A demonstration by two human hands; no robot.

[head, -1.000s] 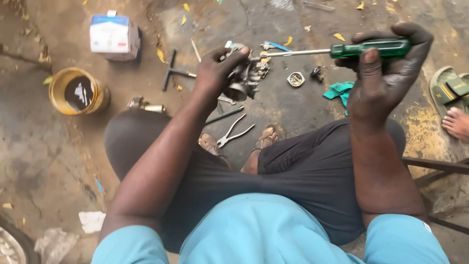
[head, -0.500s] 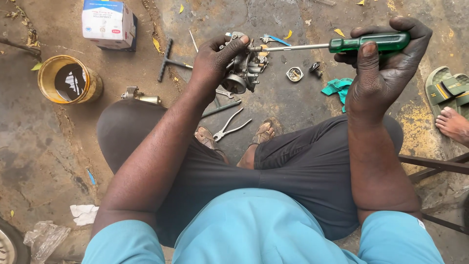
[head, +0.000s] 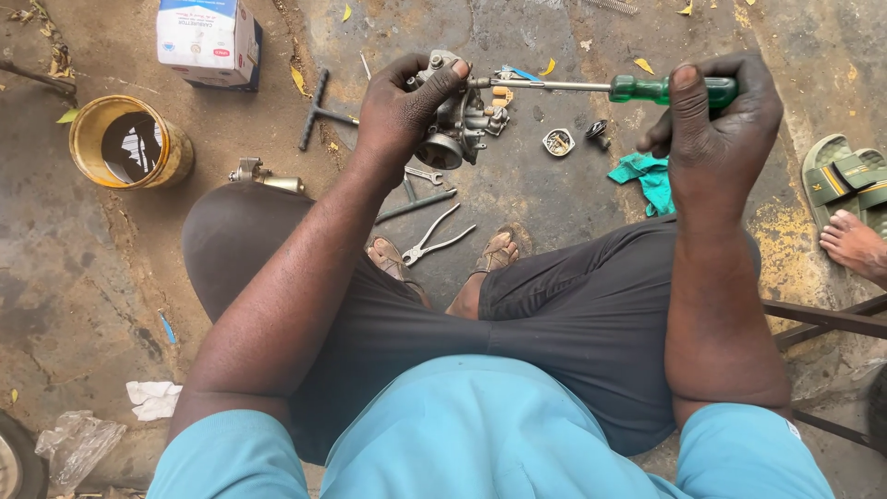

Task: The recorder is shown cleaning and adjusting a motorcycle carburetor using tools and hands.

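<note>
My left hand (head: 399,109) grips a grey metal carburettor (head: 459,122) and holds it up above the concrete floor. My right hand (head: 716,125) is closed around the green handle of a long screwdriver (head: 647,89). Its steel shaft runs left and its tip meets the top of the carburettor. Both forearms reach out over my knees in dark trousers.
On the floor lie pliers (head: 436,238), a small spanner (head: 423,173), a T-handle wrench (head: 319,109), a small round part (head: 558,141), a green rag (head: 650,177), a yellow tin (head: 127,143) and a white-and-blue box (head: 205,39). Another person's foot (head: 855,242) and a green sandal (head: 843,176) are at the right.
The view has shifted, so the tin and box sit further up and left. Both hands keep their hold, with the screwdriver still set against the carburettor.
</note>
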